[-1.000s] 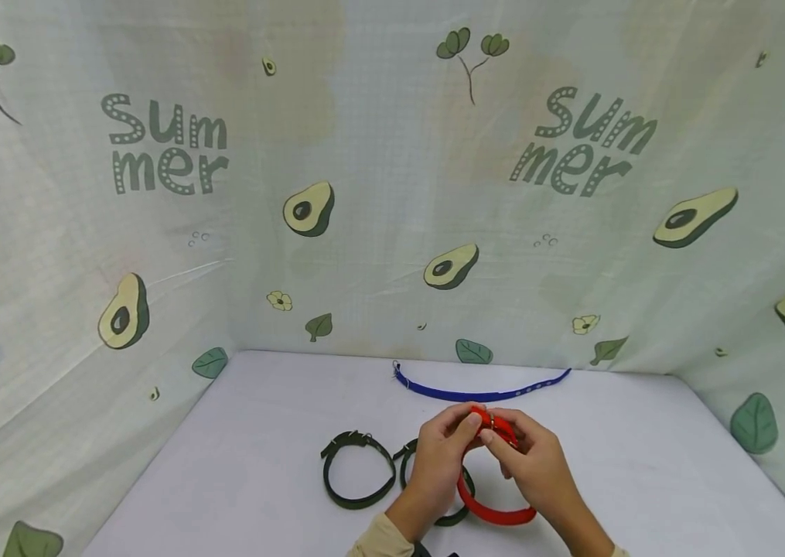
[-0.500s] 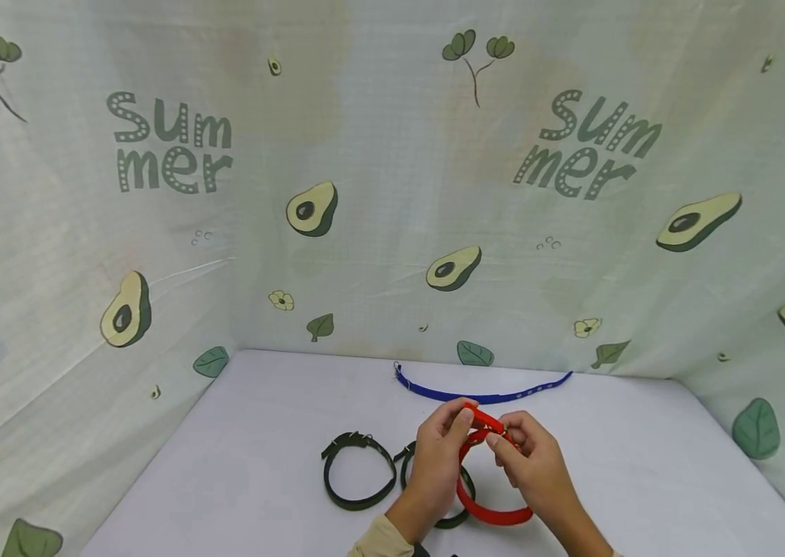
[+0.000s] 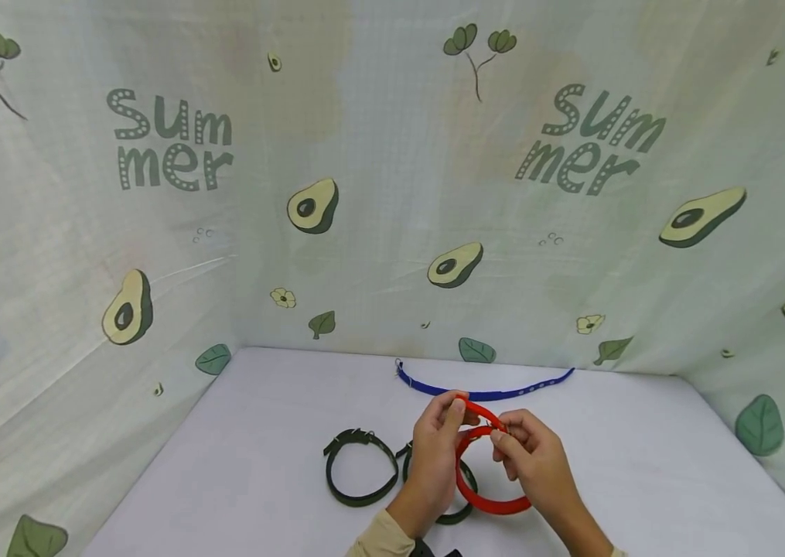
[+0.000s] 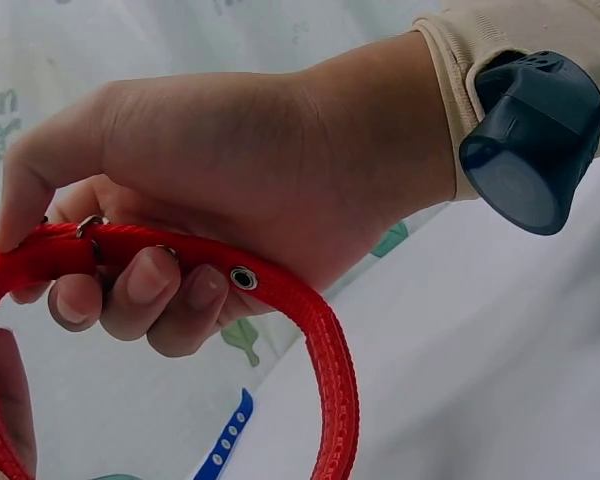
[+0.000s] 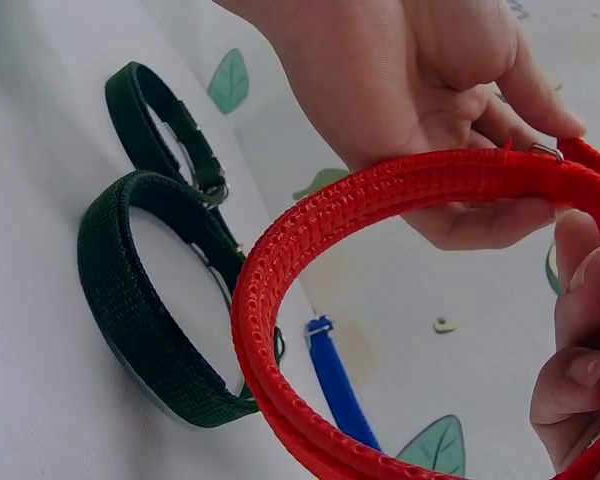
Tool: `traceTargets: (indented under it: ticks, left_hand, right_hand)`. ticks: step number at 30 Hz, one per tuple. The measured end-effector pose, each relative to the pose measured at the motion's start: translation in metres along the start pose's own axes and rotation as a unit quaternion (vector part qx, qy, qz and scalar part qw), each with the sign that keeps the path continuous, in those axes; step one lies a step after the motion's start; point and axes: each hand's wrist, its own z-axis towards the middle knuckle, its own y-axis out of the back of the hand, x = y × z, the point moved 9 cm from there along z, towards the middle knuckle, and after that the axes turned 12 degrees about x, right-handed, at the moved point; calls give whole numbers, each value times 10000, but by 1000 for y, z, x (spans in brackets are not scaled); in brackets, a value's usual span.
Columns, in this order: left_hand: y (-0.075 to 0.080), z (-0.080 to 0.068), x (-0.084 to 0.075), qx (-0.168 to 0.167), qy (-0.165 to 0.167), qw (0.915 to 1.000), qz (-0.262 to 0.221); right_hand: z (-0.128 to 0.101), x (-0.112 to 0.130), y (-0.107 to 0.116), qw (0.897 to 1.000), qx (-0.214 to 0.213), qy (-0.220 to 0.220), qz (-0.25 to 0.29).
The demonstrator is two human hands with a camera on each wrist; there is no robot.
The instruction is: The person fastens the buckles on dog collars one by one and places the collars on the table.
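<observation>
Both hands, the left hand (image 3: 437, 449) and right hand (image 3: 527, 456), pinch the red collar (image 3: 486, 495) near its buckle above the bench (image 3: 260, 433); it seems light, flexible webbing, best held there.

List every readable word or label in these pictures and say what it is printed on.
"Sum mer": printed on the left part of the avocado-patterned backdrop cloth, in two lines.
"Sum mer": printed again on its right part, tilted.
Red collar, black collars, blue strap: no readable text.
</observation>
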Motion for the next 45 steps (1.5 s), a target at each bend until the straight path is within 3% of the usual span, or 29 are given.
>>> traceTargets:
  ticks: [8,14,19,23,28,37,45]
  left_hand:
    - [2,0,-1,-144,-80,9999,-6]
    - [1,-1,4,-332,64,9994,20]
    - [-2,-1,6,-158,156,9997,60]
    - [-8,-1,6,215,223,9983,485]
    - [-16,-2,2,603,103,9908,1209]
    - [-17,-4,-3,581,-261,9796,1907]
    - [-21,-7,-3,692,-505,9750,2050]
  right_hand:
    - [1,-4,1,9999,-78,-101,-65]
    - [1,-5,5,9996,-243,-145,-82]
    - [-2,-4,8,9992,-398,-41,-1]
    - [-2,-4,9,9992,-333,-26,196]
    - [0,-6,11,9987,-212,-99,460]
    - [1,-8,10,9954,-144,-210,928]
    - [1,-8,12,9950,-123,-205,969]
